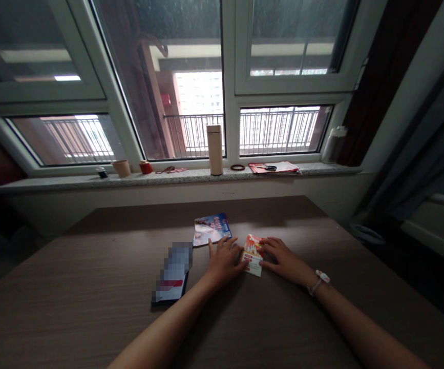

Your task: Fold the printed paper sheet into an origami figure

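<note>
A small creased paper leaflet (253, 256), orange and red at its far half and white with red labels at its near half, lies on the brown table (102, 266). On its left side, my left hand (225, 261) rests with fingers spread and the thumb on the paper's edge. My right hand (283, 260) lies at the right edge, fingers outstretched and their tips touching the leaflet. A white band circles the right wrist. Just beyond my left hand is a blue and white printed booklet (211, 229), its near right corner by my fingertips.
A phone (172, 274) with a blurred screen lies left of my left forearm. Along the windowsill (191, 177) stand a beige thermos (215, 151), a paper cup (122, 168), a red spool-like item (145, 167), a bracelet (237, 167), papers with scissors (271, 168) and a bottle (335, 145).
</note>
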`<control>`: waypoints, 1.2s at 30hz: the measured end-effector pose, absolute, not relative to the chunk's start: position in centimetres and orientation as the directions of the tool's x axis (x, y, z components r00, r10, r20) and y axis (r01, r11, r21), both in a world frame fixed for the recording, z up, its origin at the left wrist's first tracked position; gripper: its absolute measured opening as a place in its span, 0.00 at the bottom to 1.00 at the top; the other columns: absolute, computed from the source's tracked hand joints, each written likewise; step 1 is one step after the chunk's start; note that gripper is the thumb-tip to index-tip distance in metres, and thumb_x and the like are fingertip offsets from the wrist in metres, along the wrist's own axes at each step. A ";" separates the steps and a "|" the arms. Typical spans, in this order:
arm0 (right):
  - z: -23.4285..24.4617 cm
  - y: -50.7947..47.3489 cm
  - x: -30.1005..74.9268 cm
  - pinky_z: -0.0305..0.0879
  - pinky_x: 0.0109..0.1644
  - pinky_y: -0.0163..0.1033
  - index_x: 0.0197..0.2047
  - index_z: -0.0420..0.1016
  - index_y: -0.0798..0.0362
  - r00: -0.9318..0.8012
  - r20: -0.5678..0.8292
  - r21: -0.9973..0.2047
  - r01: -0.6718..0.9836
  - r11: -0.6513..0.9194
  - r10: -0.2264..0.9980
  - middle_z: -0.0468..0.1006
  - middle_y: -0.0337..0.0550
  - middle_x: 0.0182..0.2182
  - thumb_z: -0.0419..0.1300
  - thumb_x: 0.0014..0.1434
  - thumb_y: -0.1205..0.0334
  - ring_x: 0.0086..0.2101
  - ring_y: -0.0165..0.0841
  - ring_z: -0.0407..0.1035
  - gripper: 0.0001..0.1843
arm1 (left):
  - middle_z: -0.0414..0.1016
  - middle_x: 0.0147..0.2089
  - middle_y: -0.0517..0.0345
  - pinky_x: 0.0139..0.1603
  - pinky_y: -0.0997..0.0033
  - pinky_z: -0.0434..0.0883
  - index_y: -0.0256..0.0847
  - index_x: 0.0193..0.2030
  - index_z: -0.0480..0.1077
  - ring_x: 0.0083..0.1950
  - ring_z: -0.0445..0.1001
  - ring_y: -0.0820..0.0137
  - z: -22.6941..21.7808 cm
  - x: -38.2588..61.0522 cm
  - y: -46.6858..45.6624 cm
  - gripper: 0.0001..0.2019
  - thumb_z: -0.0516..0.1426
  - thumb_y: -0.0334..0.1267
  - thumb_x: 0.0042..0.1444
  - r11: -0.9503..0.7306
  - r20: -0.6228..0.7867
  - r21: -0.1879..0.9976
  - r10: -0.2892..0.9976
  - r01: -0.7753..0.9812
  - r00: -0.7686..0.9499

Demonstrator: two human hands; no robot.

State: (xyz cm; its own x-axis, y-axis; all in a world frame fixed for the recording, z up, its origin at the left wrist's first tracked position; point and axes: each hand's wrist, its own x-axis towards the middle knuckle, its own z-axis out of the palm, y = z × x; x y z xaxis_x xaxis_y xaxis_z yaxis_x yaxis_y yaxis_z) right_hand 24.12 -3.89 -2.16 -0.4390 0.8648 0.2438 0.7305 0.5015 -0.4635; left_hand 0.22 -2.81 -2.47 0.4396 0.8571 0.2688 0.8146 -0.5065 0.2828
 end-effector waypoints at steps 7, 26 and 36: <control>-2.9 -3.7 23.6 0.56 0.63 0.47 0.48 0.73 0.48 -0.390 0.333 -0.433 0.746 0.506 0.859 0.70 0.46 0.53 0.55 0.63 0.54 0.56 0.40 0.59 0.14 | 0.63 0.65 0.61 0.65 0.29 0.28 0.53 0.48 0.73 0.67 0.52 0.53 -2.2 0.2 -2.8 0.12 0.58 0.48 0.58 -0.511 0.263 0.288 0.855 0.810 0.446; -2.7 -3.7 22.9 0.60 0.58 0.46 0.46 0.73 0.47 -0.338 0.341 -0.394 0.796 0.460 0.877 0.70 0.45 0.50 0.58 0.60 0.55 0.51 0.39 0.63 0.12 | 0.63 0.66 0.62 0.63 0.26 0.30 0.55 0.48 0.74 0.67 0.53 0.52 -2.1 0.0 -2.7 0.10 0.57 0.43 0.60 -0.494 0.256 0.312 0.866 0.811 0.429; -2.4 -3.8 22.9 0.61 0.56 0.45 0.44 0.74 0.48 -0.325 0.334 -0.414 0.793 0.448 0.885 0.71 0.45 0.48 0.59 0.59 0.55 0.50 0.39 0.64 0.11 | 0.56 0.70 0.64 0.64 0.28 0.32 0.62 0.58 0.67 0.69 0.50 0.51 -2.0 0.2 -2.8 0.18 0.56 0.43 0.61 -0.492 0.211 0.296 0.870 0.819 0.446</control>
